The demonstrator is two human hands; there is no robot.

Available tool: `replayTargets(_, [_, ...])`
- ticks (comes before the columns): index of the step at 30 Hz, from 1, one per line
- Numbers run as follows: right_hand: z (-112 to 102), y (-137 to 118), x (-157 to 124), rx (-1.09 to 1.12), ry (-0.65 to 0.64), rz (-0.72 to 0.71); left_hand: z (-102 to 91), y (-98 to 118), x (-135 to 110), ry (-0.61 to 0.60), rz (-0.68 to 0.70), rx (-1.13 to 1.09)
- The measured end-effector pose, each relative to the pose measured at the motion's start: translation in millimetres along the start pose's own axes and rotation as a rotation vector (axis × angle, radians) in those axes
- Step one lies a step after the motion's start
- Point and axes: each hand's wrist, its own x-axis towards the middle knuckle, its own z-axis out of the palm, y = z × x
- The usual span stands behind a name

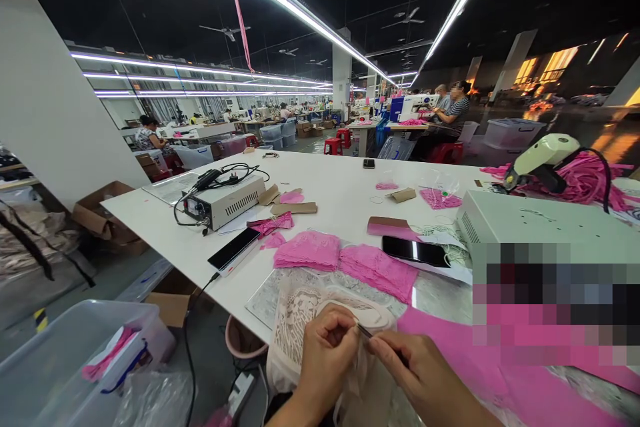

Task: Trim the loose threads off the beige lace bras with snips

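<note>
A beige lace garment [295, 320] lies bunched at the table's near edge, partly under my hands. My left hand [327, 353] is closed in a pinch on the garment's fabric near its upper edge. In my right hand [420, 363] is a slim dark pointed tool [364, 329], its tip touching the spot where my left fingertips pinch. Whether it is tweezers or snips I cannot tell. Just beyond the garment lie two stacks of pink lace pieces, a left stack [306, 251] and a right stack [379, 271]. Pink fabric [465, 353] spreads beside my right hand.
On the white table [320, 180] stand a grey power unit [235, 203] with cables and a pale green machine [540, 220]. Phones lie left [234, 250] and right [416, 251]. A clear plastic bin [75, 353] stands lower left. A blurred person is close at right; others work behind.
</note>
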Motion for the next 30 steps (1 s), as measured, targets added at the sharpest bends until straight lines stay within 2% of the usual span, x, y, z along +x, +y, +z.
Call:
replayTargets(3, [-4,3,4,0.104,-0.064,0.006,-1.1,0,0,0.002,0.009,0.013])
replayTargets(7, [-8,11,10,0.429,-0.231,0.174,-1.6,4,1,-0.006,-0.015,-0.012])
replayTargets(9, [-7,13,12,0.523,-0.245,0.220,-1.4,6,2,-0.011,-0.039,-0.037])
replayTargets(13, [-5,9,11,0.464,-0.189,0.183,-0.1,9,4,-0.004,-0.051,-0.052])
replayTargets(18, [-5,2,7,0.204,-0.013,0.000,1.2,6,3,0.015,-0.024,-0.020])
replayTargets(20, [-5,5,8,0.257,-0.047,0.033,1.1,4,3,0.016,-0.016,-0.020])
replayTargets(23, [-4,15,11,0.518,-0.215,0.191,0.2,4,3,0.017,-0.047,-0.066])
replayTargets(26, [-4,20,14,0.716,-0.284,0.272,-0.6,4,4,0.016,-0.106,-0.137])
replayTargets(28, [-4,19,15,0.733,-0.290,0.296,-0.7,5,5,0.017,-0.124,-0.158])
replayTargets(30, [-3,15,14,0.657,-0.258,0.289,-0.5,5,5,0.019,-0.123,-0.159])
